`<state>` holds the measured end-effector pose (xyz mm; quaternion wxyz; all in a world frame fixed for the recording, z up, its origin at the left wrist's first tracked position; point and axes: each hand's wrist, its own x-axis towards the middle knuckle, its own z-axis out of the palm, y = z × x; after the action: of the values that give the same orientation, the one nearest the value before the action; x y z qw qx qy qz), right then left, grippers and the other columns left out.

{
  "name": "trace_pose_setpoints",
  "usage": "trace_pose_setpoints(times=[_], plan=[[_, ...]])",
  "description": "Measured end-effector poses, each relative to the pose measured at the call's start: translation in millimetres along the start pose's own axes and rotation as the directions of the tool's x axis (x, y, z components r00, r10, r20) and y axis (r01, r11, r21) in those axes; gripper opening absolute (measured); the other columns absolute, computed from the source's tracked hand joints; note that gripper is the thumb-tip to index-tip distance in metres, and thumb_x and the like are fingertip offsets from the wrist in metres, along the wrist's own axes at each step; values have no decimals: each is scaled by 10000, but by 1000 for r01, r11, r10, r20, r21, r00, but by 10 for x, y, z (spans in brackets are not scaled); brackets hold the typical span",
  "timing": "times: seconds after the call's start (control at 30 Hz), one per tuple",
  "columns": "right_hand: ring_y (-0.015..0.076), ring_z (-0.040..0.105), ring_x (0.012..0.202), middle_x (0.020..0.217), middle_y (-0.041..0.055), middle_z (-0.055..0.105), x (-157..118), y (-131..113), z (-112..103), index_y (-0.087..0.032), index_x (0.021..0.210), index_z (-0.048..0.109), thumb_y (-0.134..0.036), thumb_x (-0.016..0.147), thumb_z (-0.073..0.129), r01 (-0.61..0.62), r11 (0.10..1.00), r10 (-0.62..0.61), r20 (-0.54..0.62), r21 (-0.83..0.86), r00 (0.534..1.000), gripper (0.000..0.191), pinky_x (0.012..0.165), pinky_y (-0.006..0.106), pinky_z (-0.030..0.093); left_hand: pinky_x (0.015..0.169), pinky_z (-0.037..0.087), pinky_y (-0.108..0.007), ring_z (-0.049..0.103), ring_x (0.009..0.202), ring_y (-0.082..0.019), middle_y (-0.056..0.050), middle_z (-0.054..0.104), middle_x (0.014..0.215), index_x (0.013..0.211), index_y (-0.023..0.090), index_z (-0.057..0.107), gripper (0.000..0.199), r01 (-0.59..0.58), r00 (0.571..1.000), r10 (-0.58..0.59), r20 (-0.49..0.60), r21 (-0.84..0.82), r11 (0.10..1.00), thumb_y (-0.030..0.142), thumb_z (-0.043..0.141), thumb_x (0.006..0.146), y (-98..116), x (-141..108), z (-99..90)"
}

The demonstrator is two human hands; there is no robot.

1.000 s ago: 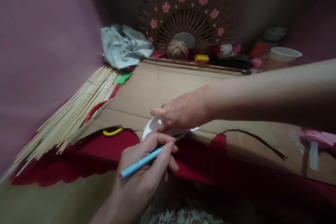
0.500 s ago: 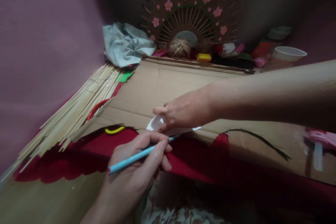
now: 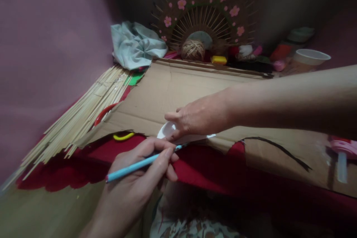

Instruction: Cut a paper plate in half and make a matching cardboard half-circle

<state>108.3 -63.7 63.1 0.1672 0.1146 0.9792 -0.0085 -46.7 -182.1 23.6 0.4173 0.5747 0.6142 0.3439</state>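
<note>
My left hand [image 3: 142, 178] is closed around a light blue pen [image 3: 134, 168], gripped near its tip, which points toward the near edge of the cardboard. On the large brown cardboard sheet [image 3: 167, 95], my right hand [image 3: 200, 119] holds down a white paper piece [image 3: 164, 131] with a curved end. Thumb and fingers bend about that piece, and the hand hides most of it. The pen's tip meets the paper's near edge; whether it touches is hard to see.
Thin bamboo sticks [image 3: 83, 108] lie on red cloth [image 3: 64, 171] at left, with red and yellow curved handles nearby. Behind the cardboard are pale cloth [image 3: 136, 44], a twine ball [image 3: 193, 49], a flowered fan [image 3: 206, 11] and a plastic cup [image 3: 311, 57]. A pink glue gun [image 3: 344, 147] lies right.
My left hand and the pen have slid a little left and toward me along the paper's edge. My right hand keeps its place on the paper; the view has shifted slightly.
</note>
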Motion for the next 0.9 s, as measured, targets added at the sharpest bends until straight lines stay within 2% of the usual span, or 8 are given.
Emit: trace_pose_setpoints(times=[0.07,0.13,0.37,0.5,0.7,0.9], plan=[[176,590,811,1123,25,486,-5,9,-1,-428,1304,321,-203,870,376,95,995,-93,77,-14,993,492,662,306,482,413,436,-190,565,460,-121,-12,639,559,779,201,633,189,3,1000,-3,-3,2,1000,368,545,767,4,-5,-13],[191,585,830,1157,38,443,-8,14,-4,-435,1331,252,-199,878,344,106,994,-104,105,-11,989,519,665,320,479,405,434,-193,558,447,-121,-13,636,549,767,202,633,190,12,1000,-12,-5,-4,1000,371,545,764,8,-9,-22],[188,574,832,1121,38,435,-9,25,10,-437,1328,259,-229,895,306,106,994,-105,100,-5,989,482,703,321,467,400,420,-187,551,444,-116,-2,632,540,768,209,620,189,19,1000,-19,-18,23,1000,378,537,774,2,-20,-35],[188,569,831,1112,39,432,-9,20,11,-432,1341,220,-240,899,316,109,994,-107,101,-20,989,492,690,319,464,413,430,-209,558,434,-125,0,633,545,770,207,608,193,39,999,-39,12,-29,999,387,541,778,-31,-22,-42],[178,573,795,1125,57,421,-1,-9,-25,-424,1326,269,-224,900,323,111,992,-102,134,-62,986,473,668,315,460,399,429,-214,564,432,-131,-14,648,580,765,199,605,185,36,999,-38,-27,-75,996,377,556,769,-64,-33,-61],[183,573,811,1109,56,438,1,8,-1,-415,1323,286,-242,910,292,123,991,-117,100,-48,988,448,678,318,452,388,435,-213,571,447,-138,-14,646,579,756,206,610,182,46,998,-49,-36,-92,995,383,569,760,-76,-52,-103]])
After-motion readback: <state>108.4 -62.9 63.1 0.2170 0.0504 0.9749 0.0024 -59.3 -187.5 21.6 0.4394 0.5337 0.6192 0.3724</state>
